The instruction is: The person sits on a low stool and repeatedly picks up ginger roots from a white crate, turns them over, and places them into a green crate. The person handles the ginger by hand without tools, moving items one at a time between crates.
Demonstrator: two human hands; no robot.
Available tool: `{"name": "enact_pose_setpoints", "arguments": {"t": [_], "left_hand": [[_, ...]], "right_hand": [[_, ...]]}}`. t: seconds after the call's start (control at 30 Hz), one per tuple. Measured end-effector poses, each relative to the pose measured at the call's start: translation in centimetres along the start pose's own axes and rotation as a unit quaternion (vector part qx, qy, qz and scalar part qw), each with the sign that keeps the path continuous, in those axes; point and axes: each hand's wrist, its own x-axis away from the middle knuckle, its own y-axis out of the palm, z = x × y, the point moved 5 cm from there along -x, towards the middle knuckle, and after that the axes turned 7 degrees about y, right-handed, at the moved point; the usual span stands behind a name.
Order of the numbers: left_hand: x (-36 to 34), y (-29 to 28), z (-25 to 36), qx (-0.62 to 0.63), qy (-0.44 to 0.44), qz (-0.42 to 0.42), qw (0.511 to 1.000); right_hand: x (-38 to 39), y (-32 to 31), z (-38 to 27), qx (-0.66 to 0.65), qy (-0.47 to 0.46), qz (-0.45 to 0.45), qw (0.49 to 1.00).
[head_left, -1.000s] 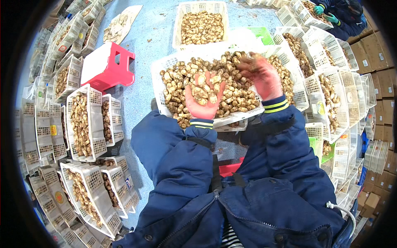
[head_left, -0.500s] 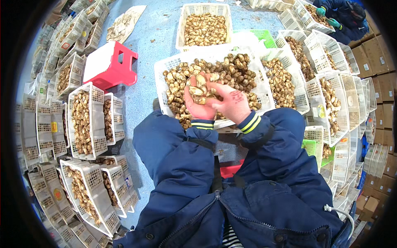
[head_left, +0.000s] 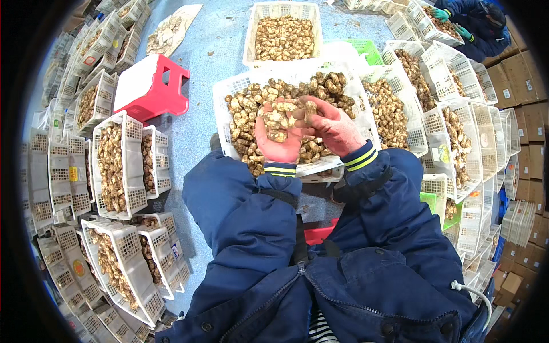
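My left hand (head_left: 282,147) is palm up over a white crate (head_left: 222,132), cupped under several small taro corms (head_left: 277,120) with brown and cream skin. Just to its right, my right hand (head_left: 338,130) pinches a single corm (head_left: 310,111) between thumb and fingers. Loose corms (head_left: 243,106) fill the crate beneath both hands, the darker ones lying toward its far right. My hands hide some of the corms in the middle.
Another crate of corms (head_left: 284,39) stands beyond mine, with more (head_left: 387,111) close on the right. A red stool with a white top (head_left: 140,86) is at the left. Stacked crates (head_left: 117,166) line both sides. A gloved co-worker (head_left: 477,26) is at the far right.
My right hand has moved slightly right, away from the left palm, and now lifts one corm between its fingertips. The left hand stays cupped in nearly the same place.
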Motion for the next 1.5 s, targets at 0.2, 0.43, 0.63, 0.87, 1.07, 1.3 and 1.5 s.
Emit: {"name": "enact_pose_setpoints", "arguments": {"t": [0.2,0.43,0.63,0.87,1.07,1.3,1.5], "left_hand": [[-0.2,-0.6,-0.3,0.006,-0.018,0.059,0.998],[0.0,-1.6,-1.2,-0.004,-0.085,0.051,0.995],[0.5,-1.8,-1.5,0.037,-0.079,0.087,0.992],[1.0,-5.1,-0.2,0.015,-0.046,0.111,0.993],[-8.5,3.3,-1.3,-0.077,-0.103,0.047,0.991],[-6.0,-5.4,0.7,-0.176,-0.213,0.305,0.912],[0.5,-14.0,-0.8,-0.229,-0.290,0.420,0.829]], "right_hand": [[0.3,-0.5,-0.6,0.105,0.018,0.073,0.992],[0.1,1.4,0.0,0.418,-0.086,0.128,0.895],[0.2,-2.8,-2.1,0.297,-0.082,0.232,0.923],[1.5,-4.8,-3.4,0.217,-0.036,0.239,0.946],[1.6,-5.7,-3.6,0.208,-0.034,0.223,0.952],[-4.7,-12.7,0.3,0.373,0.059,0.224,0.899],[-10.5,-19.3,6.3,0.716,0.238,0.172,0.634]]}}
